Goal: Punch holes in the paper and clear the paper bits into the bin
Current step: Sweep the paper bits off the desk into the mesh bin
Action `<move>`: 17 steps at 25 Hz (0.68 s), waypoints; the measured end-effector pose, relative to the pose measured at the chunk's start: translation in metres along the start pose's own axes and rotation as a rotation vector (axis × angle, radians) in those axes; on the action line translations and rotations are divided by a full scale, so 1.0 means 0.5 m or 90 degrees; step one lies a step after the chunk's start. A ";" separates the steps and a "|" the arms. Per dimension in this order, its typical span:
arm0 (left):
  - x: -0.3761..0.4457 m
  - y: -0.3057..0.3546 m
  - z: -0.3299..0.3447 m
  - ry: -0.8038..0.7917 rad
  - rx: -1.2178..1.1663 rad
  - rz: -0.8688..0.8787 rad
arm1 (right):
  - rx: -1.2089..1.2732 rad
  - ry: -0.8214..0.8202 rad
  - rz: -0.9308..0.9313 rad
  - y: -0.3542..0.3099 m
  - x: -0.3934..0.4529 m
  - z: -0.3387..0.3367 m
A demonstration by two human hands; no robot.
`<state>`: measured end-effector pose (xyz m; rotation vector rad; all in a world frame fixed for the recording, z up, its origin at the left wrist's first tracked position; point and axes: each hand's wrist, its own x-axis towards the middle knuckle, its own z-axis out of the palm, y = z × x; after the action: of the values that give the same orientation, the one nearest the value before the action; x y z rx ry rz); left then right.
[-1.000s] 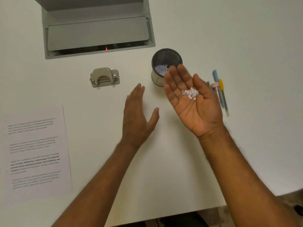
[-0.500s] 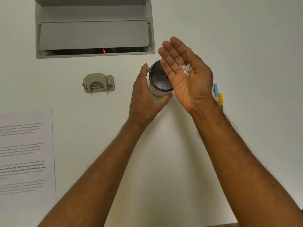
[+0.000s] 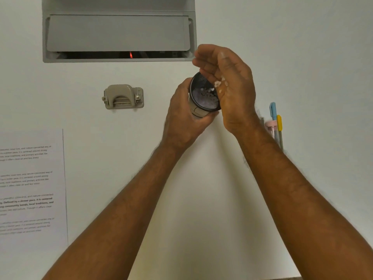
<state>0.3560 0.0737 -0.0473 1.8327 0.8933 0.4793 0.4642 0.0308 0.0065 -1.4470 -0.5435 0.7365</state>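
The left hand (image 3: 184, 118) curls around the bin (image 3: 202, 102) on the desk (image 3: 201, 199). The right hand (image 3: 228, 85), cupped and tipped over the rim, spills paper bits (image 3: 219, 84) into it, seemingly. The punch (image 3: 123, 96) sits left of the bin; the paper (image 3: 32, 188) lies at the desk's left edge.

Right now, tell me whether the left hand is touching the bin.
Touching. The head view shows the left hand wrapped around the side of the bin, thumb under its rim, while the right hand tips paper bits in.
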 end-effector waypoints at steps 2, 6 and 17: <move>0.000 0.000 -0.002 -0.004 0.000 -0.005 | -0.039 -0.012 -0.021 0.002 0.001 0.005; 0.001 0.002 -0.002 -0.013 0.003 -0.030 | -0.119 -0.031 -0.074 0.007 -0.004 0.009; 0.004 0.002 -0.001 0.008 -0.042 -0.015 | -0.362 -0.028 -0.249 0.042 0.007 -0.003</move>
<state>0.3572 0.0752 -0.0464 1.7598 0.8958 0.5002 0.4651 0.0319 -0.0150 -1.7696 -1.0956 0.3078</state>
